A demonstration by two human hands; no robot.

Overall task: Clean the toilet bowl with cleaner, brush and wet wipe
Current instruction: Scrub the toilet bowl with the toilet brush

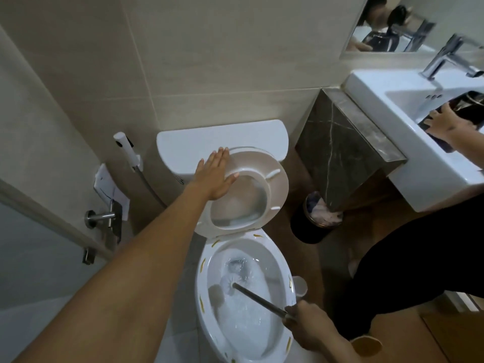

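A: White bowl (209, 320) bottom centre, foamy water inside, yellow cleaner dabs round the rim.
B: Brush?
A: Brush (231, 280) head down in the bowl. Right hand (301, 319) curled tight round its metal handle.
B: Left?
A: Left hand (214, 176) flat, fingers straight, pressing the raised seat (277, 187) against the tank (183, 145).
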